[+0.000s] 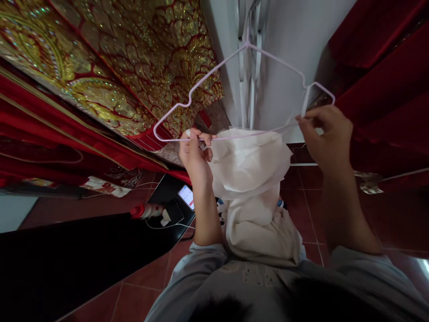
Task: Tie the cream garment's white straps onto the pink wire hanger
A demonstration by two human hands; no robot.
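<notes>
A pale pink clothes hanger (214,68) is held up in front of me. My left hand (197,154) is closed around its bottom bar near the left end. At the right, my right hand (330,134) pinches a narrow white strap (305,102) that loops over the hanger by its right notch. A cream-white garment (250,156) hangs below the bar and falls in folds toward my lap. Whether its top edge is fixed to the bar, I cannot tell.
Red and gold sequined garments (140,58) hang at the left, with dark red cloth (385,98) at the right. Metal rack posts (246,94) stand ahead. A black table (83,255) bears a lit phone (187,197) and a red-capped bottle (147,211). The floor (304,210) is red tile.
</notes>
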